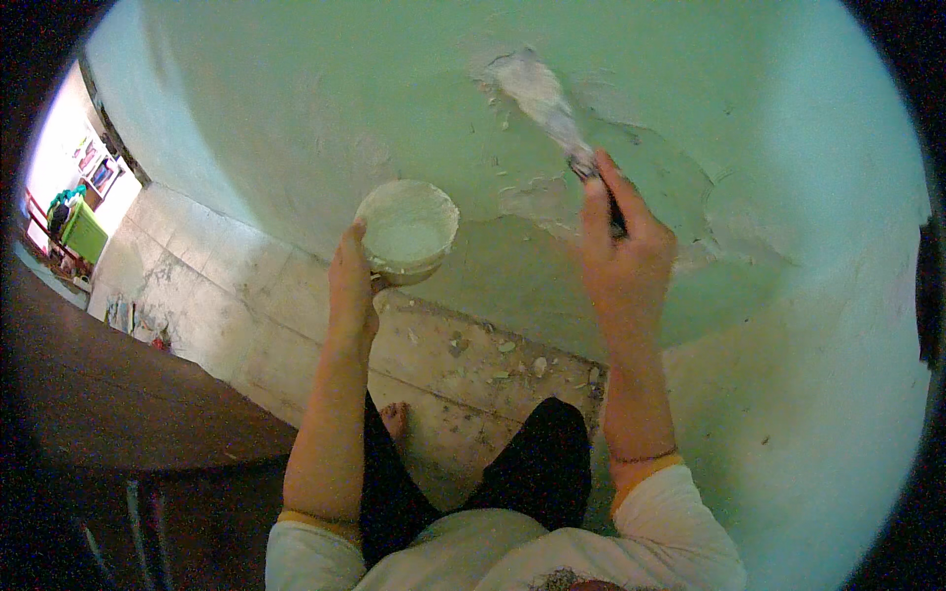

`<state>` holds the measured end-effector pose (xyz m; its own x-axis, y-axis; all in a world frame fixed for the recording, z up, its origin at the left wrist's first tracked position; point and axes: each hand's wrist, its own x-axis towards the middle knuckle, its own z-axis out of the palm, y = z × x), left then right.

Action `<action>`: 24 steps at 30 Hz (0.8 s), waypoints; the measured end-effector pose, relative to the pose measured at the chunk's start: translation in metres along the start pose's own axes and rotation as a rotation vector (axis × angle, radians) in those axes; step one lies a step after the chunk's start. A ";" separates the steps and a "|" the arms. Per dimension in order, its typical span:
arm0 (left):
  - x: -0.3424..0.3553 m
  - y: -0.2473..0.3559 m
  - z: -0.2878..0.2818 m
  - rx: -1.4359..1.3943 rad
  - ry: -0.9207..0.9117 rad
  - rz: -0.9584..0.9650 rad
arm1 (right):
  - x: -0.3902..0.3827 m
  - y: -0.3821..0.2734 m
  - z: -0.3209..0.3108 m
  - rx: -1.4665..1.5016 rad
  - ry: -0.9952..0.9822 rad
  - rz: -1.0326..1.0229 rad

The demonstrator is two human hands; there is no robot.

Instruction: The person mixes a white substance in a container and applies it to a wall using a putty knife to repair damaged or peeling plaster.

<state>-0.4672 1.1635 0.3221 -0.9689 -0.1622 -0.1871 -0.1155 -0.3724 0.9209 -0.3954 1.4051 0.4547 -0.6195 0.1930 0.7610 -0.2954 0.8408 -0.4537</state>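
Note:
My right hand (631, 231) is closed round the dark handle of a putty knife (537, 94), its blade coated in whitish filler. The blade's tip lies against the green wall (394, 69), at the upper left end of a rough patch of pale filler (537, 202). My left hand (353, 276) grips a round white tub (409, 231) by its side, in front of the wall. Pale material shows inside the tub; how deep it goes I cannot tell.
Flakes of plaster (503, 350) litter the tiled floor (266, 286) along the wall's foot. A dark wooden table (148, 394) stands close on my left. Far left, a doorway opens on a bright area with a green crate (84, 233). Another wall (847, 325) rises on the right.

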 end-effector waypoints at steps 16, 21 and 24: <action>-0.007 0.009 0.009 0.001 0.054 -0.011 | -0.043 0.081 0.066 0.284 0.039 0.157; -0.001 0.002 0.006 0.004 0.050 0.006 | -0.052 0.084 0.055 0.314 0.015 0.066; -0.004 0.006 0.005 0.017 0.055 -0.003 | -0.024 0.047 0.056 0.338 -0.064 0.057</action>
<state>-0.4649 1.1666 0.3305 -0.9551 -0.2114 -0.2077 -0.1223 -0.3572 0.9260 -0.4355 1.4119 0.3890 -0.6834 0.1938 0.7038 -0.4764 0.6122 -0.6311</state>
